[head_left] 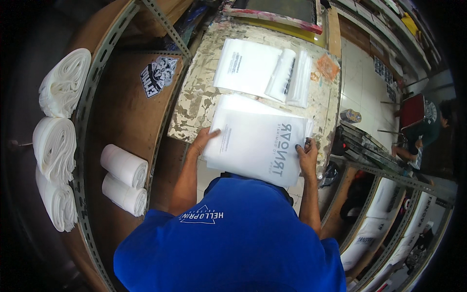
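A stack of frosted white plastic bags [243, 141] with dark print lies over the near edge of the worktable. Its near part hangs out past that edge, in front of my body. My left hand [205, 141] grips the stack's left edge, thumb on top and the other fingers mostly hidden below. At the right edge, my right hand [307, 155] is closed on the stack, its fingers bent at the corner. Just beyond it on the table rest a flat pile of similar bags [245, 67], a folded printed bundle [280, 75] and a narrower clear plastic bundle [299, 80].
The worktable [194, 104] has a worn, paint-flaked top. A screen frame [277, 17] sits at its far end, and orange film [328, 67] near its right edge. White rolls [124, 166] fill the left shelving. Another person [423, 126] sits at far right near dark stacked frames [367, 146].
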`<state>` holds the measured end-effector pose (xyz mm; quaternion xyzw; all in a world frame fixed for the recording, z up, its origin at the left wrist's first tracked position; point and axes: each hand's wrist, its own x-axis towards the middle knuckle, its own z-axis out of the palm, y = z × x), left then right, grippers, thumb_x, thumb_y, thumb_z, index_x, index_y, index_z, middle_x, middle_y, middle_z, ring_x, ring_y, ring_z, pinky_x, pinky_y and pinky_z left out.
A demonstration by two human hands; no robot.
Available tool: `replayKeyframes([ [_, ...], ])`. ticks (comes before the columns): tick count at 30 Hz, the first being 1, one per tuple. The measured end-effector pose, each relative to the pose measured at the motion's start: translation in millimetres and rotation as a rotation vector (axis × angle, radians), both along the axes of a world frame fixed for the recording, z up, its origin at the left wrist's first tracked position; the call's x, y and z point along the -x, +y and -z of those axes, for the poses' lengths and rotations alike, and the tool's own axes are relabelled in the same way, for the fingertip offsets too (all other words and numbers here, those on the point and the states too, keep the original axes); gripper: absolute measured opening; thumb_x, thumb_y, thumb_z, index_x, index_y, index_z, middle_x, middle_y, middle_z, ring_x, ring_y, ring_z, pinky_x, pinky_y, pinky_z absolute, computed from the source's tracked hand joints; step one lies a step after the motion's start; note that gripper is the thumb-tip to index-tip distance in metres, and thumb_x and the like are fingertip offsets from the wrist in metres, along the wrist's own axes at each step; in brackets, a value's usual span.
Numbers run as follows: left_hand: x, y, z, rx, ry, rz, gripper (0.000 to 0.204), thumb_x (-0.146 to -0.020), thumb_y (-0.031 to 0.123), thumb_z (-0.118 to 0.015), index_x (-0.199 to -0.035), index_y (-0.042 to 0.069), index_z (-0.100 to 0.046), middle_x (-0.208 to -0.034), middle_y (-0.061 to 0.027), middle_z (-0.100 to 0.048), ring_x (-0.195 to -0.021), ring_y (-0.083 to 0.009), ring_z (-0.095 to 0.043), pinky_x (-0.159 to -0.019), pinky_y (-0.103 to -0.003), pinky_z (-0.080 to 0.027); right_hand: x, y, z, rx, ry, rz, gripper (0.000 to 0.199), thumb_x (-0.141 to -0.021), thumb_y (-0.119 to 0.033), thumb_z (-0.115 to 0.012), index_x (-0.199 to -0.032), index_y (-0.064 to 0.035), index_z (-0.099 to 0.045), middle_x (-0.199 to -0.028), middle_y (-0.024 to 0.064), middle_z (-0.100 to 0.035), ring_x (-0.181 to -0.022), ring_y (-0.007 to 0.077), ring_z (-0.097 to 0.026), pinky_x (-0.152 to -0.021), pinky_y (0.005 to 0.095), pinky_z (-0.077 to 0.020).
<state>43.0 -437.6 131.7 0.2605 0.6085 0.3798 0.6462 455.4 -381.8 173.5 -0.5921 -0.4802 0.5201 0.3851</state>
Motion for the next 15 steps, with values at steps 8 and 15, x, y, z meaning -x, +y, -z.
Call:
replayKeyframes([
  [8, -18, 1, -23, -0.116, 0.435, 0.123, 0.047, -0.083, 0.022, -0.078, -0.119, -0.004, -0.064, -0.100, -0.0149, -0.072, -0.082, -0.0191, -0.069, -0.075, -0.032, -0.055, 14, -11, 6, -0.066, -0.197, 0.080, 0.037, -0.081, 0.003, -0.068, -0.115, 0.0042, -0.052, -0.093, 0.0108, -0.061, -0.077, 0.0169, -0.059, -0.071, 0.0292, -0.0481],
  [15, -16, 2, -8, 0.003, 0.351, -0.028, 0.039, -0.090, 0.024, -0.070, -0.115, -0.005, -0.066, -0.091, -0.0133, -0.072, -0.074, -0.0168, -0.067, -0.069, -0.031, -0.054, 15, -15, -25, -0.268, -0.893, -0.047, 0.051, -0.077, -0.013, -0.076, -0.117, 0.0085, -0.053, -0.109, 0.0258, -0.060, -0.110, 0.0388, -0.056, -0.095, 0.0449, -0.0442],
])
